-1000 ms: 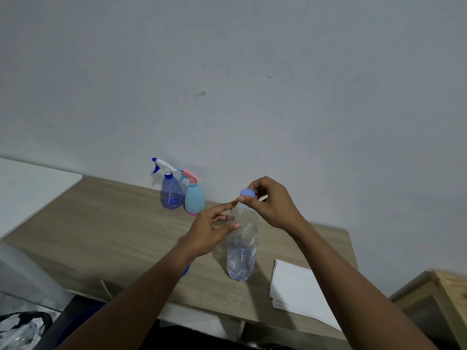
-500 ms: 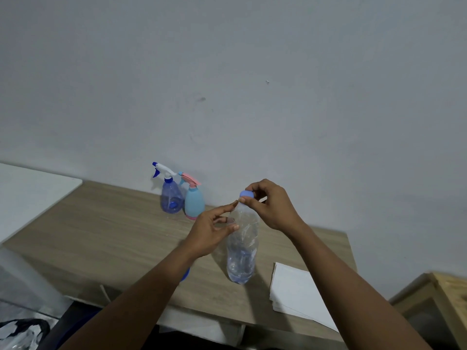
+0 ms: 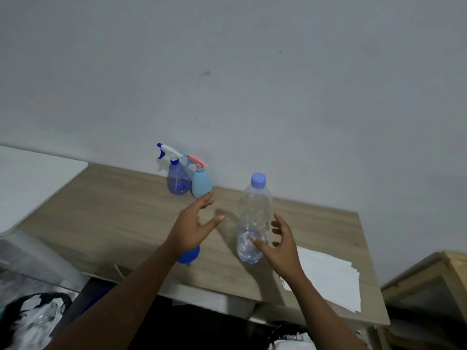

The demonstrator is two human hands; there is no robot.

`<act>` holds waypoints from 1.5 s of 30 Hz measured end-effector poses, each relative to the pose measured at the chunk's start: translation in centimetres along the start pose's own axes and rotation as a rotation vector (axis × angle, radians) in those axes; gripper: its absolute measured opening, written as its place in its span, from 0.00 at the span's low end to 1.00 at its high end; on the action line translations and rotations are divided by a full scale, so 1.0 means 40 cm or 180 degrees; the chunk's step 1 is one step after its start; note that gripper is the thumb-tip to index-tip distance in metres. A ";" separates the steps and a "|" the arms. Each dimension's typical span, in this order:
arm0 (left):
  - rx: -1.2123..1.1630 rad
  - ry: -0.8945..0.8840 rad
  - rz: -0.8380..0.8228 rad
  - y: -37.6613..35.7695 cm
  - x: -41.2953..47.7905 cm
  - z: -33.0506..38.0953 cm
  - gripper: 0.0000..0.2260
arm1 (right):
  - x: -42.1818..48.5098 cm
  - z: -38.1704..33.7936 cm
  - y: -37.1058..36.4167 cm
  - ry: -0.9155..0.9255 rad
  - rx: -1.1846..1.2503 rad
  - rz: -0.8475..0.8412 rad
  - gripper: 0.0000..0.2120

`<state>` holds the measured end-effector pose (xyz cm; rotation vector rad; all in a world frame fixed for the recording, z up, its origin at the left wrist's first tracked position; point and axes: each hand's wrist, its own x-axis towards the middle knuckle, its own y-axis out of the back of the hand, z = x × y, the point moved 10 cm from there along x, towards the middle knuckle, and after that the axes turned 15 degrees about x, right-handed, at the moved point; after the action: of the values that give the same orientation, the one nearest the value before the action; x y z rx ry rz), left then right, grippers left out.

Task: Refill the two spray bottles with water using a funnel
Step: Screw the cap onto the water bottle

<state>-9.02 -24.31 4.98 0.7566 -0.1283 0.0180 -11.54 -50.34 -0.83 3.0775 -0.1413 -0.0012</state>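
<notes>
A clear plastic water bottle (image 3: 254,213) with a blue cap stands upright on the wooden table (image 3: 113,218), a little water at its bottom. My right hand (image 3: 280,246) is open just beside its lower part, fingers spread, not gripping it. My left hand (image 3: 194,223) is open to the bottle's left, holding nothing. Two spray bottles stand at the table's back by the wall: a transparent blue one (image 3: 177,178) with a white trigger, and a light blue one (image 3: 201,183) with a pink trigger. A blue funnel (image 3: 188,255) lies on the table, partly hidden under my left forearm.
A stack of white paper (image 3: 328,279) lies at the table's right front. A white surface (image 3: 30,178) adjoins the table on the left, a wooden cabinet (image 3: 429,279) stands on the right. Plastic bags (image 3: 32,322) lie on the floor at lower left.
Both hands have let go of the water bottle and its cap and drawn back, fingers now apart. The capped bottle stands free on the table.
</notes>
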 end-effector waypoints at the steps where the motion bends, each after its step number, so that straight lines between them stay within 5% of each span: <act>1: 0.0189 0.0193 0.0118 0.010 -0.015 -0.065 0.29 | -0.010 0.031 -0.008 -0.0114 -0.0067 -0.0015 0.46; 6: 0.1237 0.1078 -0.0222 -0.021 -0.095 -0.339 0.47 | -0.029 0.065 -0.057 -0.0119 -0.0130 0.0125 0.31; 11: 0.1944 0.1157 -0.0500 -0.053 -0.112 -0.404 0.42 | -0.029 0.065 -0.086 0.0094 -0.0012 0.0629 0.34; 22: 0.1674 0.0632 -0.0477 -0.085 -0.071 -0.464 0.32 | -0.021 0.136 -0.109 -0.0090 -0.0166 0.1283 0.35; 29: 0.0728 0.0258 -0.0559 -0.109 0.150 -0.345 0.29 | 0.074 0.096 -0.124 0.0088 -0.0215 0.1330 0.35; 45: 0.1609 0.0207 -0.0704 -0.333 0.482 -0.321 0.24 | 0.446 0.136 -0.136 0.0146 -0.0364 0.1179 0.37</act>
<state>12.33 -25.78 -10.98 1.2705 0.0257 -0.1400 6.71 -46.88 -6.54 2.8862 -0.6789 0.0754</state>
